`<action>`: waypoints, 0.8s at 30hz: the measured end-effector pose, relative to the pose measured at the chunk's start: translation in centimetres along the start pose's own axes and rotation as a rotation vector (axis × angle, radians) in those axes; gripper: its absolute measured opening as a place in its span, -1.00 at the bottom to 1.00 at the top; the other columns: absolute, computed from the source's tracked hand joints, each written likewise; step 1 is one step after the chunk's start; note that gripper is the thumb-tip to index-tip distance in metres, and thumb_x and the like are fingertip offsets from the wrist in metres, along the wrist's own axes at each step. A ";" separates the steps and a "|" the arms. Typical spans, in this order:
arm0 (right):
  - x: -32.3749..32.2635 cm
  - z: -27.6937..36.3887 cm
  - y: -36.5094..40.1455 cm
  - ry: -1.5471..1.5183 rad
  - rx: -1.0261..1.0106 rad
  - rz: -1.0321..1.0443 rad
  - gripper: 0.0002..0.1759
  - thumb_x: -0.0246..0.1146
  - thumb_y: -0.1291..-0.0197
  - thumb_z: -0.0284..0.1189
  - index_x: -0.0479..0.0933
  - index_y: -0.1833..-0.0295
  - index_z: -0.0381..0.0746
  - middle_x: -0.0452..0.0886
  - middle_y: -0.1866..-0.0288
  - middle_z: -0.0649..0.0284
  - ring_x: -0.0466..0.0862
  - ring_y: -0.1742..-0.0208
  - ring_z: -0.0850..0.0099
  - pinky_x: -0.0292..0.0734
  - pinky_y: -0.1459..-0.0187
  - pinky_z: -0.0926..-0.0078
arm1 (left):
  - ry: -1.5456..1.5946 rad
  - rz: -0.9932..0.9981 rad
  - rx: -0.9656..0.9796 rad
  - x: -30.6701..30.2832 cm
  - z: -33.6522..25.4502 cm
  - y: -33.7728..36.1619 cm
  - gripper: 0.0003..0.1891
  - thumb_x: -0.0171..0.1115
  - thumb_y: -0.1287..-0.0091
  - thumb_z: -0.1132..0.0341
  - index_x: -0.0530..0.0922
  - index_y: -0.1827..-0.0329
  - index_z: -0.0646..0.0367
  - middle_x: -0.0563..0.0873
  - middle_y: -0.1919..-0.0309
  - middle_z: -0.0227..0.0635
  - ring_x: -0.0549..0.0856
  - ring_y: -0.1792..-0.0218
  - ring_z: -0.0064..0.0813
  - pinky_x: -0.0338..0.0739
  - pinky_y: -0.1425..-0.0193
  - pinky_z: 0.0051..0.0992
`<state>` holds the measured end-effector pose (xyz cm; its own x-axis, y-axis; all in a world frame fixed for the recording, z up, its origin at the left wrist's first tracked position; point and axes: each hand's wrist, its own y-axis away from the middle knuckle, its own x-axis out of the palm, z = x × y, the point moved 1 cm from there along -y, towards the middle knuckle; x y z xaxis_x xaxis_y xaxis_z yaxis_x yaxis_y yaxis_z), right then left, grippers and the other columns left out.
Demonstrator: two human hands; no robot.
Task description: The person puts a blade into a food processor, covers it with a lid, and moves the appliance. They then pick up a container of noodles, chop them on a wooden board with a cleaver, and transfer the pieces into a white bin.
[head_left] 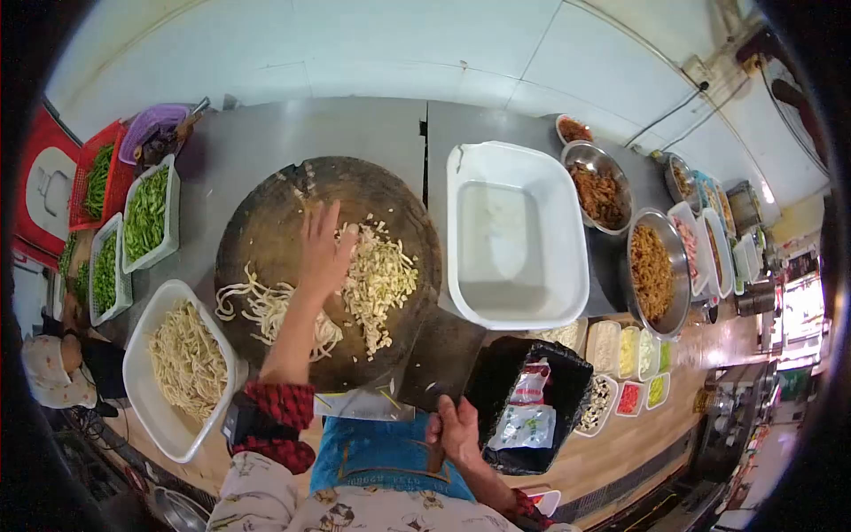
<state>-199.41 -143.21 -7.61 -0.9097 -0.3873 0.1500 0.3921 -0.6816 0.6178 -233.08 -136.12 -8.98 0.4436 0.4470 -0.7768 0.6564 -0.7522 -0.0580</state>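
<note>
My left hand (328,253) is open, fingers spread, over the round wooden chopping block (257,199), at the left edge of a pile of chopped pale pieces (381,284). Its forearm crosses above uncut whitish strands (266,306), hiding part of them. At the block's lower right, my right hand (456,430) is closed around the wooden handle of a cleaver (439,359). The dark, broad blade points away from me, beside the block. A white tub of long pale strands (135,377) stands left of the block.
A white basin (576,297) with liquid sits right of the block. Metal bowls of brownish food (656,270) and small ingredient tubs (629,399) are farther right. A black container (479,443) holds packets. Baskets of green vegetables (146,213) and a person's sleeve (53,368) are at left.
</note>
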 end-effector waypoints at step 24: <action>9.4 2.9 -3.3 0.004 0.080 -0.264 -0.72 -0.04 -0.46 -0.27 0.32 0.18 -0.28 0.30 0.72 0.33 0.36 0.76 0.50 0.30 0.70 0.48 | -0.021 0.379 0.484 1.3 -0.2 -1.4 0.02 0.18 -0.04 -0.42 0.22 -0.44 0.11 0.15 -0.44 0.01 0.04 -0.47 0.09 -0.10 -0.46 0.13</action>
<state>-209.63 -142.81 -6.00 -0.9783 -0.2052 -0.0270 0.1294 -0.7082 0.6940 -233.34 -134.42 -9.78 0.5767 0.0991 -0.8110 0.1011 -0.9936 -0.0495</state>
